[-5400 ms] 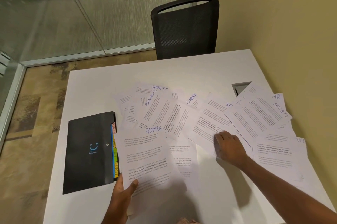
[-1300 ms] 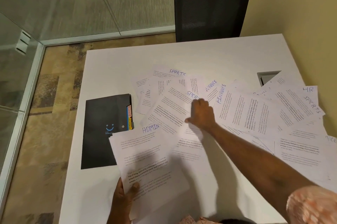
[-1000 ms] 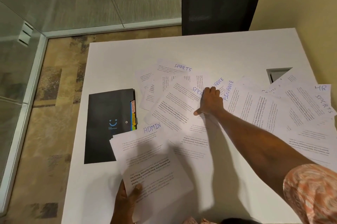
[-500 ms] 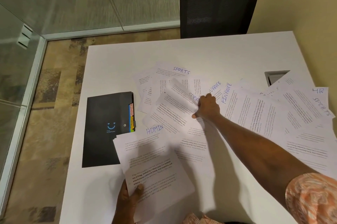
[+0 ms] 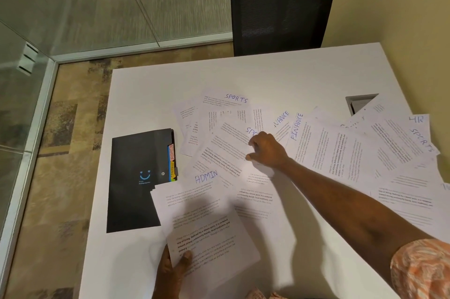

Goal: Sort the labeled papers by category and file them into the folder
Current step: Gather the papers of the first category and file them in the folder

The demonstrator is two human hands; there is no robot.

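Several printed sheets with handwritten labels lie fanned across the white table [image 5: 243, 72]. My left hand [image 5: 174, 272] grips a small stack of sheets topped by the ADMIN paper [image 5: 202, 213] at its lower edge. My right hand [image 5: 266, 150] rests on a sheet labelled SPORTS [image 5: 226, 145] in the middle of the spread, fingers bent on the paper. Two FINANCE sheets [image 5: 323, 147] lie just right of that hand. Another SPORTS sheet [image 5: 225, 101] lies at the far side. A black folder [image 5: 136, 177] with coloured tabs lies shut at the left.
A black mesh chair [image 5: 282, 6] stands at the table's far edge. A grey cable hatch [image 5: 360, 102] sits in the tabletop at the right, partly under papers. A glass wall runs along the left and a yellow wall on the right.
My right hand slid from the right side of the spread to the middle, lifted a sheet's corner half a second ago, and now has it pressed flat again. The left hand kept the ADMIN stack.
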